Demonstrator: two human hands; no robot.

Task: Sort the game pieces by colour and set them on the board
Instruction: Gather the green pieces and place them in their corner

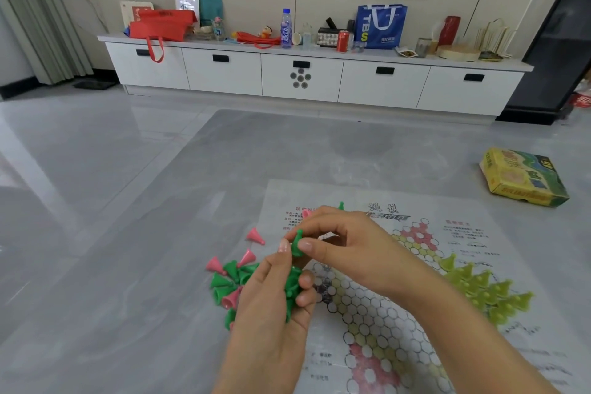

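A paper Chinese-checkers board lies on the grey table. Several yellow-green cone pieces stand on its right point. A loose pile of green pieces mixed with pink pieces lies left of the board. One more pink piece lies apart, farther back. My left hand cups several green pieces. My right hand pinches a single green piece between thumb and forefinger, just above my left hand. Behind my right hand, a green tip and a pink piece peek out.
A yellow-green game box lies at the table's right edge. Beyond the table is grey tiled floor, then a white drawer cabinet with bags, bottles and a can on top, under a wall-mounted television.
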